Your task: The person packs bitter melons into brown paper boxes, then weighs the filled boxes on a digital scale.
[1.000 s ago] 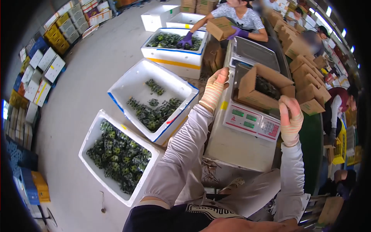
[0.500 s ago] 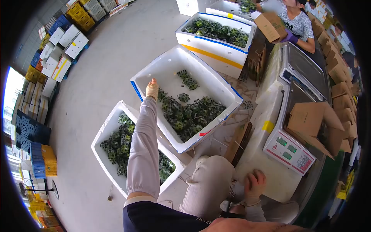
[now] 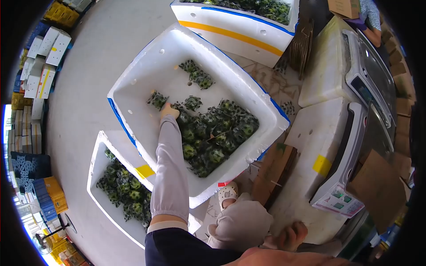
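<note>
My left hand [image 3: 169,111] reaches into a large white foam box [image 3: 248,84], its fingers closed at the edge of a small clear, dark-spotted bag of green produce [image 3: 157,100]. The grip itself is partly hidden by the hand. Many similar bags [image 3: 217,133] are heaped at the box's near right. A few others, such as one bag [image 3: 195,74], lie apart on its floor. Down by my knee, my right hand [image 3: 290,237] hangs with bent fingers slightly apart, and nothing shows in it.
A second foam box [image 3: 95,177] of bags stands at lower left, and another box [image 3: 230,37] beyond. To the right are scales [image 3: 339,195], an open carton [image 3: 377,190] and flattened cardboard [image 3: 273,173]. A co-worker's arm [image 3: 372,33] is near a carton at top right.
The view has moved closer over the middle box. My left hand has gone lower into it, and a bag now shows at its fingertips. My right hand stays by the knee.
</note>
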A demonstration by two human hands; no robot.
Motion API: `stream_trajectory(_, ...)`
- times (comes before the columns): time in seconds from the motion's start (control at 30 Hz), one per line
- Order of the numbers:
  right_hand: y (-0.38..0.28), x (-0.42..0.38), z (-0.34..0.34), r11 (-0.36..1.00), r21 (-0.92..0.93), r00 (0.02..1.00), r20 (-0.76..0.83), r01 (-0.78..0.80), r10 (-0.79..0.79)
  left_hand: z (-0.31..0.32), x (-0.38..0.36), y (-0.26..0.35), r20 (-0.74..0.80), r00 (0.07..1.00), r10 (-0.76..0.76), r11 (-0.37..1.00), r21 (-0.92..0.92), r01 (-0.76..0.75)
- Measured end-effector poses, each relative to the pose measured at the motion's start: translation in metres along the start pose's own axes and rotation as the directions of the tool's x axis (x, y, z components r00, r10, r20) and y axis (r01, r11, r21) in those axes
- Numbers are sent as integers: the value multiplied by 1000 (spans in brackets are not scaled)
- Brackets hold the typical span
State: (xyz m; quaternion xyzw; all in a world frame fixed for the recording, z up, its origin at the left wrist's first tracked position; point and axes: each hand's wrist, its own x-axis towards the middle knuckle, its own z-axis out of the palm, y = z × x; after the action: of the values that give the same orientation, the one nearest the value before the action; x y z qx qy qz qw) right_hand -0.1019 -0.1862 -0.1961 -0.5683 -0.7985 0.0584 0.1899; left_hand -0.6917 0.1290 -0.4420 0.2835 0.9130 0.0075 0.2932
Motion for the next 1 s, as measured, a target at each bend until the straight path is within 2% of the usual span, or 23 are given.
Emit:
stream_trajectory(0.07,-2,2,-3,1000,-1,1000,18,16,-16,-2,11,-2,270,946,178,981,32,-193)
stream_trajectory(0.1,-3,3,-3,1000,0,1000,22,15,-15,-3,30,-10,443,859,256,962,-27,-273)
stream_trajectory(0.13,-3,3,-3,1000,1,1000,22,13,-13,-21,14,7,443,858,262,960,-28,-278)
stream_trajectory(0.2,-4,6,-4,1000,1,999,27,17,-17,-72,-41,49,710,698,92,985,37,-168)
stream_trajectory(0.27,-5,8,-2,1000,13,999,33,25,-26,-78,-25,75,563,787,252,905,151,-398)
stream_trajectory(0.33,-5,8,2,999,1,999,-37,38,-37,-67,2,107,253,929,269,931,180,-319)
stream_trajectory(0.37,-4,7,3,999,-9,998,-43,36,-37,-54,8,113,254,926,279,929,174,-328)
stream_trajectory(0.4,-2,5,5,999,0,997,-60,52,-52,-40,13,121,86,883,461,879,90,-468)
stream_trajectory(0.43,0,4,6,998,4,995,-77,67,-66,-26,19,131,-96,789,607,794,29,-607)
stream_trajectory(0.47,0,3,4,998,-14,995,-78,59,-60,-11,24,141,-88,781,618,785,17,-619)
stream_trajectory(0.53,1,3,1,998,38,999,-16,51,-50,4,13,162,-36,757,652,731,295,-615)
stream_trajectory(0.57,0,3,2,999,22,999,-16,43,-42,14,3,164,30,857,515,818,281,-501)
stream_trajectory(0.6,-2,3,4,998,-5,998,-32,55,-55,25,1,162,-11,867,499,857,156,-491)
stream_trajectory(0.67,-5,3,2,997,-36,997,-39,64,-65,27,10,168,7,909,417,889,206,-409)
stream_trajectory(0.7,-8,4,-1,1000,-25,1000,-13,10,-11,23,7,170,14,921,389,896,225,-382)
stream_trajectory(0.77,-8,6,-2,999,-10,999,4,-36,36,9,-3,162,121,991,61,913,394,-105)
stream_trajectory(0.83,-7,4,-2,999,-33,1000,7,-30,30,11,-22,141,98,983,157,876,446,-185)
stream_trajectory(0.87,-8,3,-3,999,-33,999,-3,-39,39,20,-26,127,124,962,244,874,402,-273)
stream_trajectory(0.97,-11,12,-2,998,-15,996,-65,-56,55,22,-50,101,169,850,499,778,344,-526)
stream_trajectory(1.0,-11,15,-5,999,6,998,-24,-51,51,8,-65,107,180,794,581,718,346,-604)
